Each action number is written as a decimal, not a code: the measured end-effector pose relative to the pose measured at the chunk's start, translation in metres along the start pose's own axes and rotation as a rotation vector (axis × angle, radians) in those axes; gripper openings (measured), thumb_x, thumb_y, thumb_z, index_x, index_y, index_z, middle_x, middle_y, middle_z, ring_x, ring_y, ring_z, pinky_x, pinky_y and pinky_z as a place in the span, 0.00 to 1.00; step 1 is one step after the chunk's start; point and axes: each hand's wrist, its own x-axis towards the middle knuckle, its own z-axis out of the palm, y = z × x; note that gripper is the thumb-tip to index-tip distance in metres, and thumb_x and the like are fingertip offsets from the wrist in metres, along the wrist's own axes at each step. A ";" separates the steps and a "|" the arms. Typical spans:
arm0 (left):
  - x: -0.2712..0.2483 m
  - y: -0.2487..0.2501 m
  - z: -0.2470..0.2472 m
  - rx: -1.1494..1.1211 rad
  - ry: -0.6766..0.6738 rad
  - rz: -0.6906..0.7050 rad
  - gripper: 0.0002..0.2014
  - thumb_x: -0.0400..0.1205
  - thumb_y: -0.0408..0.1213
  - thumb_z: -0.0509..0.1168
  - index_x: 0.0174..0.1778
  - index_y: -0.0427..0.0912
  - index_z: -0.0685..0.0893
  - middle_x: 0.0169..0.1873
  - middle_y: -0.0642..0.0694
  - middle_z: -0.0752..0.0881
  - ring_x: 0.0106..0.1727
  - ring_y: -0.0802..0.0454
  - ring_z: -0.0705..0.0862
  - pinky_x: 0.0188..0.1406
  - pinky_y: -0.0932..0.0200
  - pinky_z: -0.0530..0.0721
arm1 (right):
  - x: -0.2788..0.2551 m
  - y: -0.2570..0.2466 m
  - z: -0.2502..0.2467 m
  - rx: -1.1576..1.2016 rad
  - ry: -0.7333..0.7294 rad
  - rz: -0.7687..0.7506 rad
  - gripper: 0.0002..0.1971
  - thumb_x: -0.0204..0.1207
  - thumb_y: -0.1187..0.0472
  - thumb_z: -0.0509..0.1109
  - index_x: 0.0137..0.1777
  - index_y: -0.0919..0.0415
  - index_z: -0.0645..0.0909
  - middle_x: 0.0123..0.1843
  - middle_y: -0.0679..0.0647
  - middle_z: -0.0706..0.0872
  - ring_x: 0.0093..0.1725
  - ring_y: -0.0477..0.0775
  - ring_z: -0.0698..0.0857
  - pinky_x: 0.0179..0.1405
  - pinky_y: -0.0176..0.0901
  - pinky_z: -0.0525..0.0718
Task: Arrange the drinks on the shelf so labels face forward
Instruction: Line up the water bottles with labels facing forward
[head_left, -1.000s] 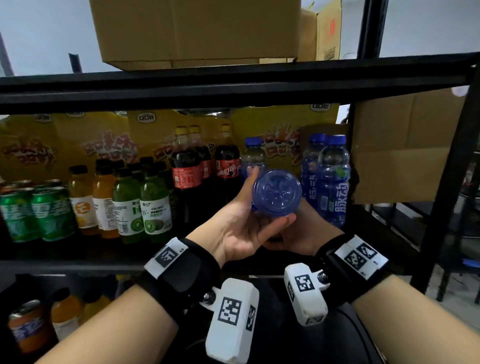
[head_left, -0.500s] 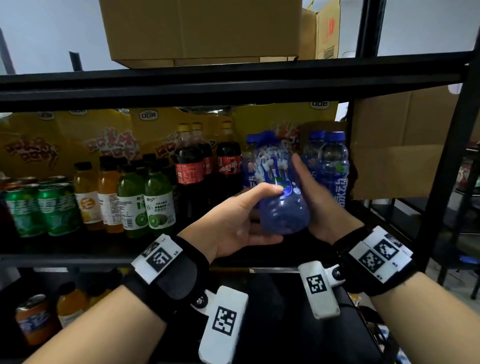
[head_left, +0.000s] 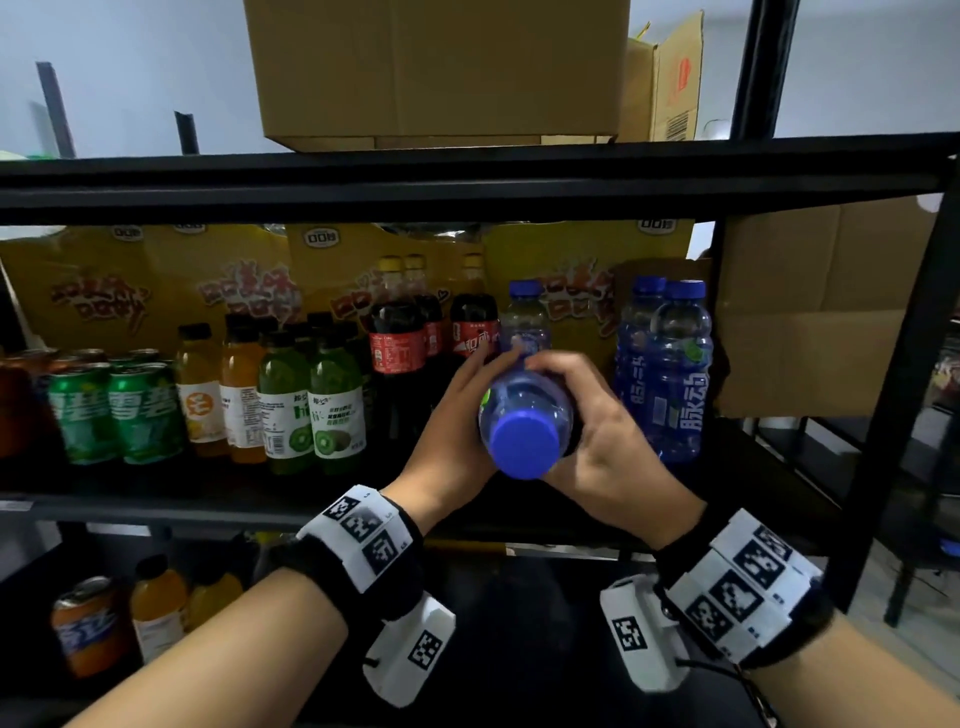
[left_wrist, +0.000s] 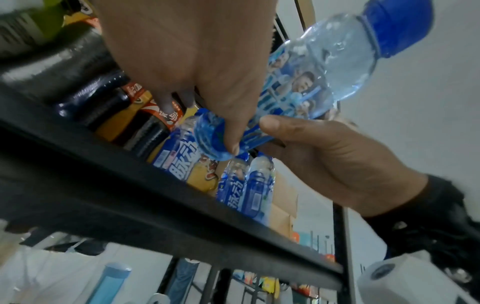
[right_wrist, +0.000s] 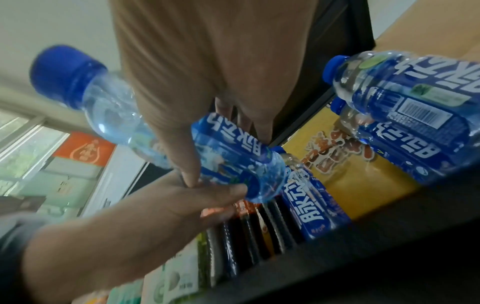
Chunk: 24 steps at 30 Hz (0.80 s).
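Observation:
I hold a clear blue drink bottle (head_left: 524, 402) in front of the middle shelf (head_left: 156, 506), tipped so its blue cap (head_left: 524, 447) points at me. My left hand (head_left: 457, 421) grips its left side and my right hand (head_left: 597, 426) its right side, fingers curled round the body. In the left wrist view the bottle (left_wrist: 324, 67) slants up to the right, its label partly covered by my left hand (left_wrist: 194, 61). The right wrist view shows white characters on the bottle's label (right_wrist: 228, 148) beside my right hand (right_wrist: 202, 72).
Two matching blue bottles (head_left: 665, 374) stand at the shelf's right, another (head_left: 527, 317) behind my hands. To the left stand cola bottles (head_left: 400, 338), green kiwi bottles (head_left: 311, 405), orange bottles (head_left: 208, 389) and green cans (head_left: 114, 410). Yellow cartons (head_left: 130, 291) line the back. A black post (head_left: 904, 389) is at right.
The bottle has been turned over in my hands: a second ago its base faced me, then it stood nearly upright, and now its cap faces me. Both hands kept hold.

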 end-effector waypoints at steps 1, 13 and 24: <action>-0.001 -0.002 -0.003 0.074 0.000 0.046 0.40 0.75 0.41 0.81 0.72 0.84 0.70 0.87 0.50 0.66 0.88 0.55 0.62 0.86 0.47 0.65 | -0.002 0.000 0.003 -0.028 0.007 -0.035 0.37 0.68 0.69 0.87 0.73 0.64 0.73 0.70 0.58 0.78 0.71 0.51 0.81 0.72 0.44 0.81; 0.011 -0.011 -0.010 0.025 -0.188 -0.191 0.37 0.65 0.42 0.75 0.74 0.57 0.77 0.61 0.66 0.87 0.66 0.64 0.85 0.61 0.71 0.83 | 0.022 0.013 -0.001 0.026 -0.028 0.240 0.39 0.66 0.57 0.89 0.70 0.30 0.73 0.66 0.27 0.84 0.67 0.27 0.82 0.62 0.22 0.79; 0.075 0.026 -0.022 -0.056 -0.043 -0.351 0.34 0.72 0.47 0.83 0.73 0.54 0.78 0.60 0.56 0.88 0.60 0.55 0.88 0.48 0.62 0.85 | 0.060 0.055 0.000 0.177 -0.027 0.538 0.19 0.73 0.57 0.85 0.58 0.38 0.83 0.54 0.34 0.91 0.50 0.32 0.90 0.45 0.26 0.85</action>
